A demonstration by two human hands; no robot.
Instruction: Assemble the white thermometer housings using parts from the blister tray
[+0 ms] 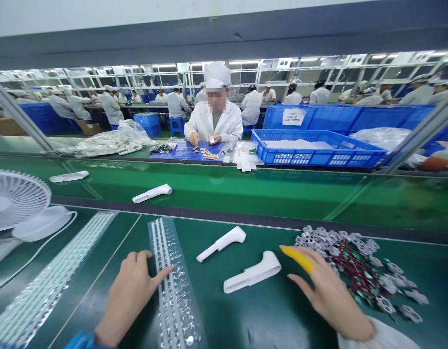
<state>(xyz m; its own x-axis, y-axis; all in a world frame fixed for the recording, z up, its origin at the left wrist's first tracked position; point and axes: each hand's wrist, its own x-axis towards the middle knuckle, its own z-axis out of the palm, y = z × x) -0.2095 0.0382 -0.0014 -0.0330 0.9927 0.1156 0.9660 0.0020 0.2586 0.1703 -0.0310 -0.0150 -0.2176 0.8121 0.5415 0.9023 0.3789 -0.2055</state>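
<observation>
My left hand (131, 291) is open, its thumb stretched over a clear plastic sleeve (185, 291) with long white strips inside. Whether the thumb presses on the sleeve I cannot tell. On the right, my right hand (323, 288) wears a yellow finger cot on one finger. Thumb and fingers are apart, with nothing between them. Just left of it lies a white curved plastic housing (253, 274), its hollow side showing. Another white housing (222, 243) rests a little farther back. Beyond my right hand is a pile of small grey parts with dark red wires (354, 264).
More long strips in clear plastic (60, 276) lie at left beside a white fan (16, 208). Across a dark ledge, a green belt (245, 194) carries two white housings (152, 193). A co-worker (213, 116) sits opposite, near a blue crate (318, 150).
</observation>
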